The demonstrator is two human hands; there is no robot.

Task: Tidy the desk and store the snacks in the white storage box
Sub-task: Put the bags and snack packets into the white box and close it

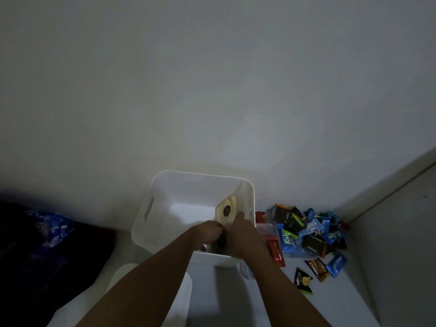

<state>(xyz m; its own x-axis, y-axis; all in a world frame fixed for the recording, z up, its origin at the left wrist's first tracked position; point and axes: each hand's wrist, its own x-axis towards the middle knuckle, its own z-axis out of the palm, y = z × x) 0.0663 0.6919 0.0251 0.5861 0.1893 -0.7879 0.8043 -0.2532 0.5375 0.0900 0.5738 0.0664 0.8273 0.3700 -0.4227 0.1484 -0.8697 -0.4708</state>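
Smooth plastic box [151, 223], glossy foil wrappers [313, 237]

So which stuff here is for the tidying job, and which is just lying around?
For the job:
white plastic storage box
pale snack packet with a dark round spot, held by both hands
heap of blue, black and red snack wrappers

Just lying about:
dark cloth with a blue pattern
white rounded lid-like thing

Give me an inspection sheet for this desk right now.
Surface: white desk, dimly lit.
Job's things: white storage box open, a pale packet leaning inside its right wall; snack pile on the desk right of it.
Clutter: black Nextar packet lying apart from the pile.
Grippers: left hand and right hand together over the box's near edge, on a dark item; grip unclear.
Cables: nothing seen.
Surroundings: bare wall; dark fabric at left.
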